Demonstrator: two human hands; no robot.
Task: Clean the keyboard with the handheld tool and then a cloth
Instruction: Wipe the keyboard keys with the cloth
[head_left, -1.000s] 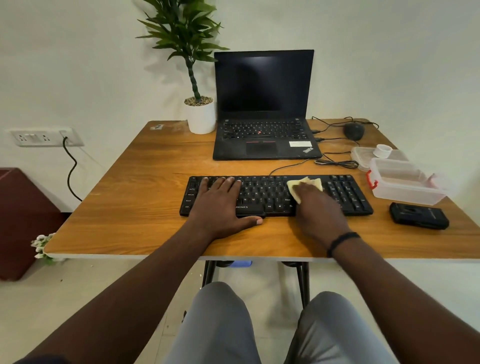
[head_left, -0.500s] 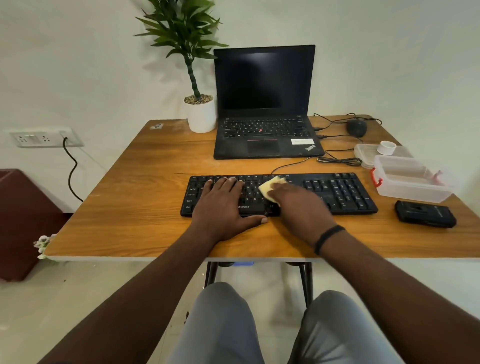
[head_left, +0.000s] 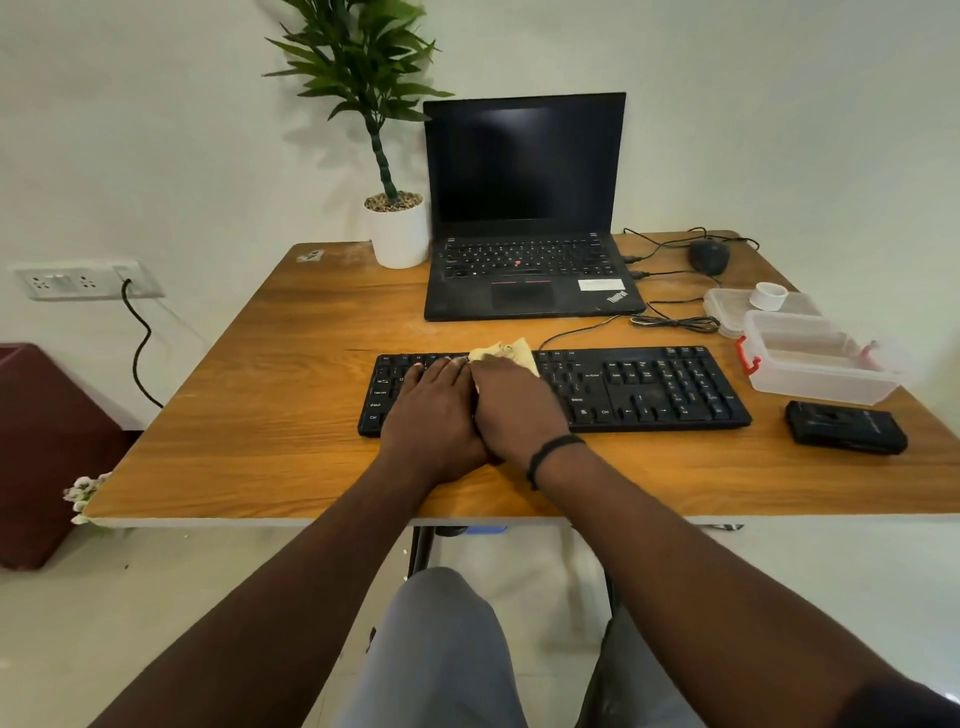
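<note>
Keyboard (head_left: 649, 387): lies flat near the front of the tabletop (head_left: 291, 395), in front of the laptop (head_left: 524, 270); its cable runs back from the rear edge.
Cloth (head_left: 511, 351): pale yellow, bunched on the top key rows left of centre; only its far edge shows past my knuckles.
Right hand (head_left: 511, 402): fingers curled down onto the cloth, pressing it to the keys.
Left hand (head_left: 434, 410): flat and spread on the left keys, holding nothing, touching my right hand.
Step, as I judge it: cloth wipe, working the left half.
Risk 1: my hands are crowded; the left one covers keys that may go unwiped.
Risk 2: the bunched cloth may snag a keycap edge and lift it.
Risk 3: hard sideways strokes may skid the keyboard if my left hand lets up.
Tool (head_left: 847, 428): I take the black unit at right for it; well apart.
</note>
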